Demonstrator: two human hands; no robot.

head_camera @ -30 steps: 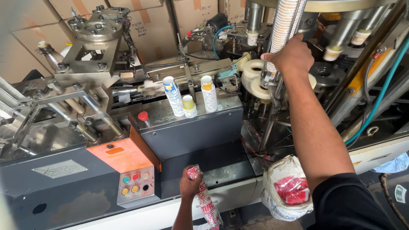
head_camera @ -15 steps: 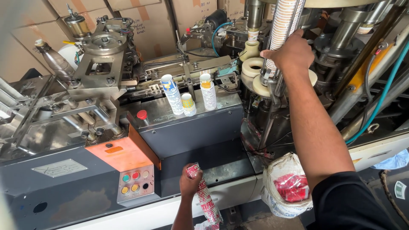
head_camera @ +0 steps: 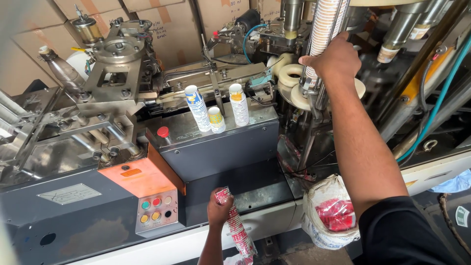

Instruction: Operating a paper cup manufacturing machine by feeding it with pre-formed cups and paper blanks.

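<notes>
Cardboard cartons line the wall behind a grey paper-cup forming machine, whose steel arms and shafts crowd the whole bench. At the upper right, the right hand reaches up and wraps its fingers around a tall column of nested paper cups that hangs in the machine's vertical feed guide; a steel post and round white forming discs stand just beside and under the hand. Low in the middle, the left hand closes around a sleeve of stacked cups in red-printed plastic wrap, which slants down toward the floor in front of the machine's dark front panel. On the grey top plate between the hands stand three short stacks of printed cups, with a red knob near them. An orange control box with coloured push buttons sits left of the left hand. A white sack holding red scraps hangs below the right forearm.
</notes>
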